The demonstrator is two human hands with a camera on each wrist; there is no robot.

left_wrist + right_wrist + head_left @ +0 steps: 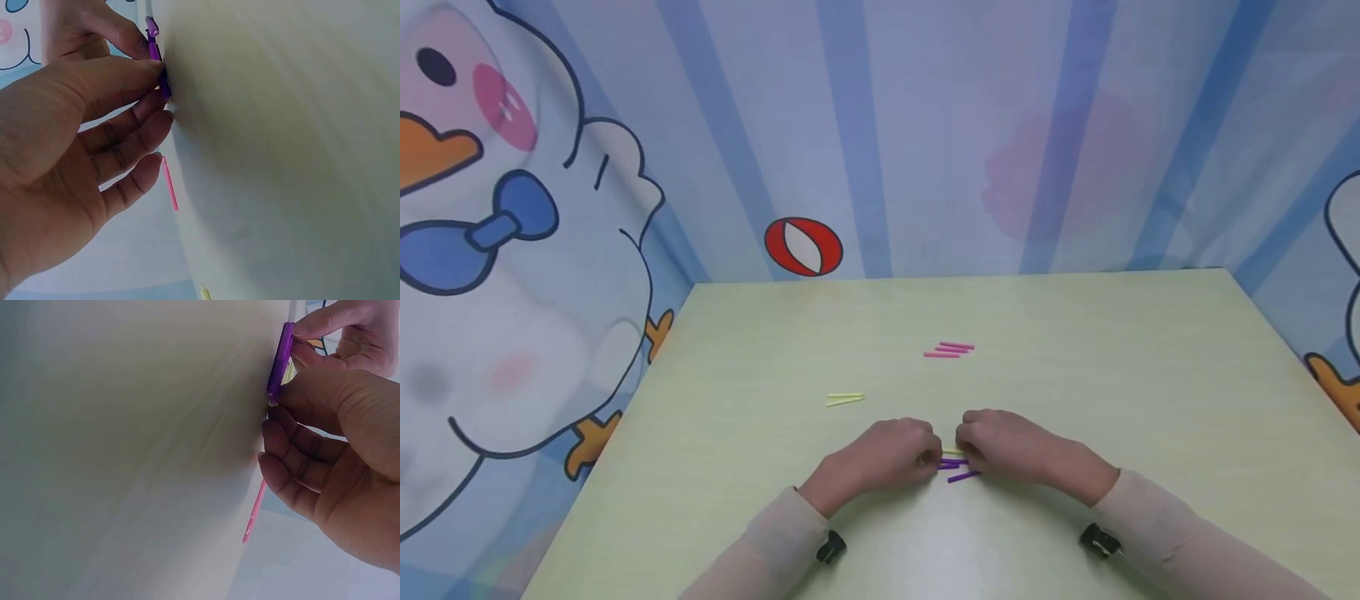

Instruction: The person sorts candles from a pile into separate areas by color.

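Pinching at three visible purple sticks, both hands work near three yellow sticks and three pink sticks.

Nine visible sticks, three per colour

You're in what looks like a makeshift booth: a blue-striped printed backdrop with a cartoon duck and red-and-white ball lines three sides of your pale yellow-green tabletop.
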